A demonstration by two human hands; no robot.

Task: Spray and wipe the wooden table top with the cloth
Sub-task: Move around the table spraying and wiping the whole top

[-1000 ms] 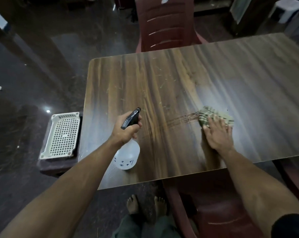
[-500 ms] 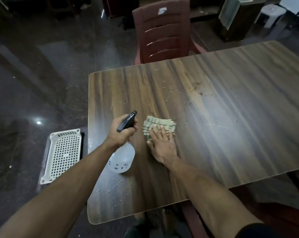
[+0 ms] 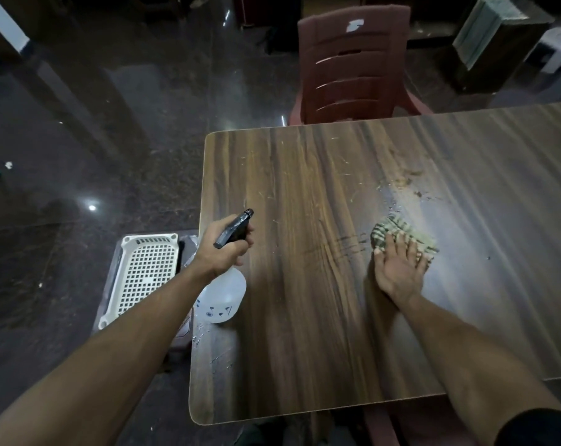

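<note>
Head view, looking down over both my bare forearms: my right hand (image 3: 398,268) lies flat, palm down, fingers spread and pressing on the cloth (image 3: 401,235), a crumpled rag with pale green and dark stripes bunched under my fingertips, most of it poking out beyond them. It sits on the wooden table top (image 3: 304,349), right of centre and toward the middle of the board. Just left of the rag, dark wet streaks (image 3: 346,246) run across the grain. Beyond my fingers, farther up the table, there's a scatter of pale crumbs and specks (image 3: 404,181), and fine light scratches or bits show across the far left part of the surface. The top itself is dark brown with strong lengthwise grain, rounded corners, and a dull sheen near my right wrist. My left hand (image 3: 224,249) is clenched around the neck of the spray bottle (image 3: 221,297), the black trigger head (image 3: 234,228) jutting up out of my fist and pointing away from me, the translucent white body hanging below my hand over the table's left edge; I can't tell whether its base touches the wood. Small droplets (image 3: 208,342) fleck the table just under it. Off the left edge, down low, rests a white perforated plastic tray (image 3: 144,275). At the far side, a dark red plastic chair (image 3: 353,66) stands against the table on the glossy dark floor (image 3: 79,156).
</note>
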